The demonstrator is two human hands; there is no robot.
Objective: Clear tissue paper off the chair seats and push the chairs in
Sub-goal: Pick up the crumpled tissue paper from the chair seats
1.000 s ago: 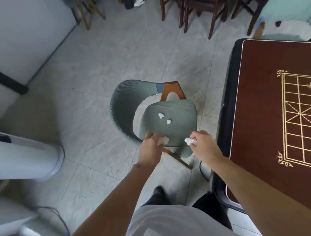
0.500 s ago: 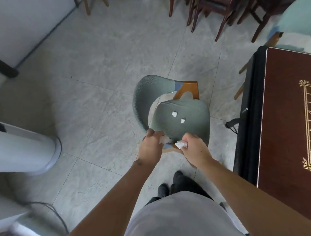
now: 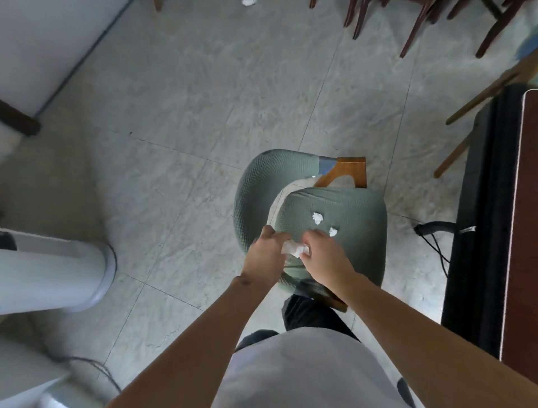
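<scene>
A crumpled wad of tissue paper sits between the two hands above the near edge of the chair seat. The left hand has its fingers curled round one side of the wad; the right hand pinches the other side, so each grip is closed on the same paper. Whether the wad is one piece or two pressed together cannot be told. The step in hand appears to be gathering the collected paper into a single hold. Two small tissue scraps remain on the seat: one near the middle, the other just beside the right hand's fingertips. The next move calls for freeing one hand and picking up these two scraps before the chair is pushed in toward the worktop at the right. One green chair is in hand; dark wooden chair legs stand well apart at the top, and a further white scrap lies on the floor there.
</scene>
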